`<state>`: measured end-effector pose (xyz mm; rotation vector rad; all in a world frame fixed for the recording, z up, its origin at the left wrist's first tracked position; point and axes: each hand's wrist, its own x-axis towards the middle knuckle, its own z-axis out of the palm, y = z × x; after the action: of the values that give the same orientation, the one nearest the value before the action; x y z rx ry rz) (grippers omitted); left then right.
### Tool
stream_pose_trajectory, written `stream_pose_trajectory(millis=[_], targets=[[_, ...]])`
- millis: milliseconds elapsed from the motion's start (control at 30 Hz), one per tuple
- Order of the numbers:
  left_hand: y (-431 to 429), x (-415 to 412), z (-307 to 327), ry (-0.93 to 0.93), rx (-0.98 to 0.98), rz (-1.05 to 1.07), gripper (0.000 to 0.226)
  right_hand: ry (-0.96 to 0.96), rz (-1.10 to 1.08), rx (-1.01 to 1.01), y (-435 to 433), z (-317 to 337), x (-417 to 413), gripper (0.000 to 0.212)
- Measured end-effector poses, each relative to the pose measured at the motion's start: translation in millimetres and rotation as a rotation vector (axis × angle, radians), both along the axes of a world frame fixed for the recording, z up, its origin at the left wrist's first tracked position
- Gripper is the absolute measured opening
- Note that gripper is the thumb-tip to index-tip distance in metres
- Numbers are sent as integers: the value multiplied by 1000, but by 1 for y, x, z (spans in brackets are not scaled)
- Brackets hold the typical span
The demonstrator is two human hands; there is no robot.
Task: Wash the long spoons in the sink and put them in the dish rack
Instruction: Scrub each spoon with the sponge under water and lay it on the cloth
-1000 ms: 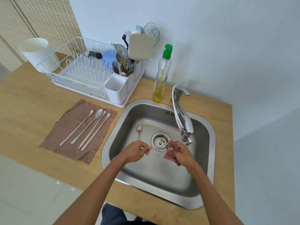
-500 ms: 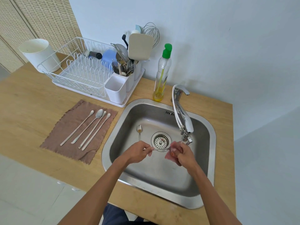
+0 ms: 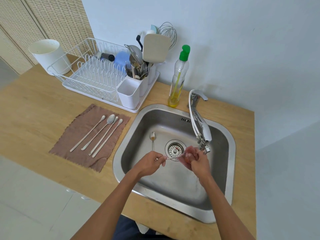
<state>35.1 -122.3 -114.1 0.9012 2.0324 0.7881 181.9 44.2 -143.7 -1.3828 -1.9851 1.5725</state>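
Observation:
Over the steel sink (image 3: 230, 146), my left hand (image 3: 150, 163) pinches the handle of a long spoon (image 3: 173, 158) that runs right into a pink scrub cloth (image 3: 185, 161). My right hand (image 3: 197, 161) grips that cloth around the spoon's bowl end, just under the faucet (image 3: 200, 125). A second long spoon (image 3: 153, 139) with brown residue lies on the sink floor left of the drain (image 3: 175, 149). Several long spoons (image 3: 97, 135) lie side by side on a brown towel (image 3: 72, 135). The white dish rack (image 3: 90, 78) stands behind the towel.
A white cutlery holder (image 3: 129, 94) with an empty front cup sits at the rack's right end, utensils behind it. A dish soap bottle (image 3: 178, 80) stands by the faucet. A white bucket (image 3: 50, 56) is at the far left of the wooden counter (image 3: 34, 108).
Both hands stay over the drain with small rubbing shifts; my right hand and the cloth have edged slightly along the spoon. Nothing else has moved.

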Motion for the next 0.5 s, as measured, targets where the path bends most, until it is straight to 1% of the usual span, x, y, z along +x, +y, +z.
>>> stream_pose_trajectory(millis=[67,100,167,200,233,267,367,400,433,500], targets=[[-8,-10,-2,-6,-5,-4,44,-24,346,110,9,8,2,24],[-10,-14,-1,-10,-13,-20,44,-54,481,147,15,9,2,25],[-8,-18,0,-14,-24,-47,43,-95,619,138,21,13,2,26],[-7,-19,0,-12,-26,-48,43,-102,620,99,21,17,1,25],[-6,-19,2,-10,-28,-45,43,-101,581,62,18,20,0,22],[-5,-18,2,-16,-25,-39,43,-81,476,11,15,20,0,19],[-1,-9,4,-21,-5,-22,43,-39,5,-120,4,10,-2,13],[1,-5,4,-9,-1,-17,43,-31,-101,-136,-1,6,-4,14],[2,-3,5,0,-1,-13,43,-19,-149,-154,-6,2,-5,15],[-1,-5,0,-10,-12,1,43,23,-116,-164,-10,7,-3,12]])
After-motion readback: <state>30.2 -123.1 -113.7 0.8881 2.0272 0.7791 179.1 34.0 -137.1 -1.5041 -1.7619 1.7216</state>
